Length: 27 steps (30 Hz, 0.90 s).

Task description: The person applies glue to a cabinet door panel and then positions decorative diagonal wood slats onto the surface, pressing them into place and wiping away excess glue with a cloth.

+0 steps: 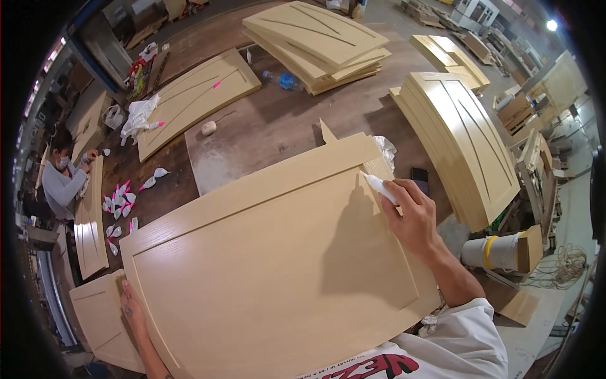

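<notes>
A large pale-wood cabinet door panel (pixel 271 252) lies tilted before me, a groove framing its flat middle. At its far right corner my right hand (pixel 411 211) is closed round a small white squeeze bottle (pixel 382 188). The bottle's narrow tip points at the corner of the groove, and the hand's shadow falls across the panel. My left hand (pixel 131 306) grips the panel's left edge; some of its fingers are hidden there. Crumpled clear plastic (pixel 385 151) and a dark phone-like slab (pixel 419 180) lie just beyond the panel's right corner.
Stacked door panels (pixel 315 38) stand at the back and a second stack (pixel 461 145) at right. Another panel (pixel 199 101) lies far left, near several white bottles with pink tips (pixel 118 201). A masked person (pixel 63 174) works at left. A white bucket (pixel 495 251) is at right.
</notes>
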Each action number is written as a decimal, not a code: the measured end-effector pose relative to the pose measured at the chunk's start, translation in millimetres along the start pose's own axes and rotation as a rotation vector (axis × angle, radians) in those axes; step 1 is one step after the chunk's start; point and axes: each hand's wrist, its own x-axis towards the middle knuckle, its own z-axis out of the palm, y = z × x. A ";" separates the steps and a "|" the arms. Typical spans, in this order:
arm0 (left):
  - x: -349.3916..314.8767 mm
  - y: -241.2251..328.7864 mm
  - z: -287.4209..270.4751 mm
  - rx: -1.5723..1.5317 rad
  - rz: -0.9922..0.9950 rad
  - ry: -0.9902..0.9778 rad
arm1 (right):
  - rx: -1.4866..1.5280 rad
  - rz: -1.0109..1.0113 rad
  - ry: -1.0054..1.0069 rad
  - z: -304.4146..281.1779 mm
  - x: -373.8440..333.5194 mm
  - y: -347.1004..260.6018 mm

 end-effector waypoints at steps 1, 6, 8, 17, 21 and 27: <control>0.9 -3.0 -0.1 -0.010 0.014 0.019 | -0.003 -0.024 -0.003 0.3 0.0 0.0; 2.5 -3.1 -0.2 -0.037 0.026 -0.014 | -0.040 -0.051 -0.020 -0.3 3.3 -2.2; -0.5 5.4 -1.0 -0.021 0.028 -0.020 | -0.061 -0.059 -0.027 -2.7 2.2 -3.7; 6.8 -6.2 -3.0 -0.012 -0.022 -0.060 | -0.126 -0.093 -0.090 -12.6 -1.0 -5.4; 5.2 -5.7 2.2 0.053 -0.007 0.000 | -0.100 -0.140 -0.098 -9.2 -2.5 -2.9; 13.4 -19.5 -2.3 -0.010 -0.016 -0.052 | -0.085 -0.203 -0.065 -6.9 -2.9 -2.4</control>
